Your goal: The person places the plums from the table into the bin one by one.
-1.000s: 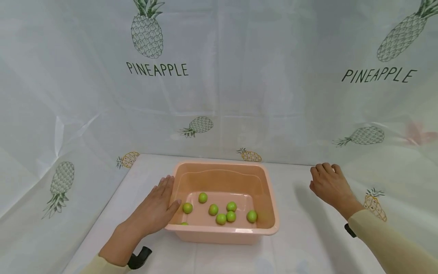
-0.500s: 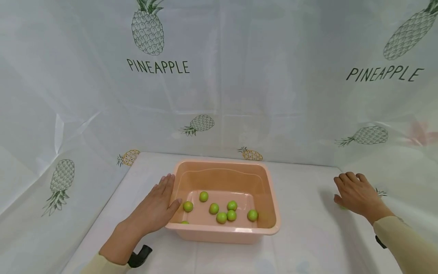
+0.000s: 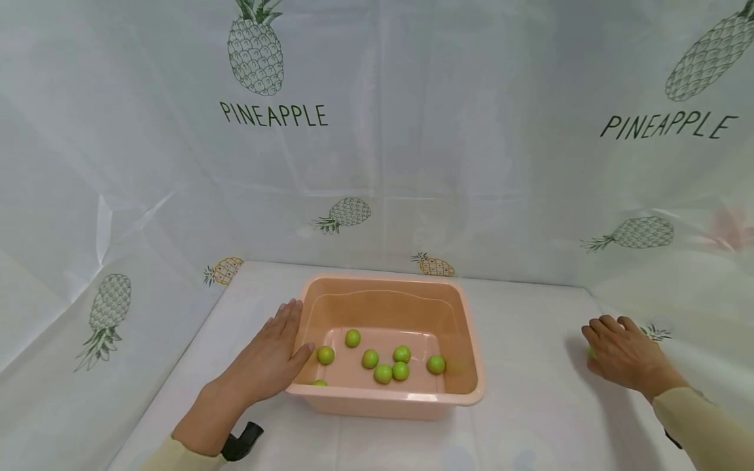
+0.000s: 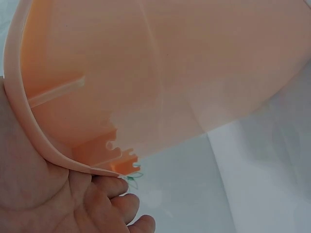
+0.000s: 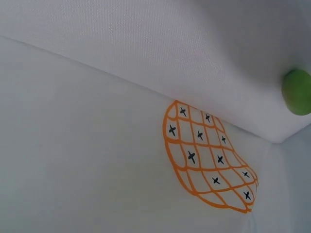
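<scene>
A peach plastic basin (image 3: pixel 377 402) stands on the white-covered table, with several small round green fruits (image 3: pixel 370 358) scattered on its floor. My left hand (image 3: pixel 259 360) lies along the basin's left rim, fingers straight, thumb reaching over the edge. The left wrist view shows that palm (image 4: pixel 34 194) against the rim. Far to the right, my right hand (image 3: pixel 627 353) is low over the table with bent fingers. A bit of green fruit (image 3: pixel 592 352) shows between its thumb and fingers. In the right wrist view, a green fruit (image 5: pixel 297 92) is cut off by the frame edge; no hand appears there.
A pale sheet (image 3: pixel 448 131) printed with pineapples hangs behind and at both sides of the table (image 3: pixel 524 366). The right hand is close to the sheet's right side. White tabletop lies between the basin and the right hand.
My right hand has moved right and down toward the table, and its fingers have come around a green fruit. The rightmost fruit in the basin has shifted slightly. The left hand stays put.
</scene>
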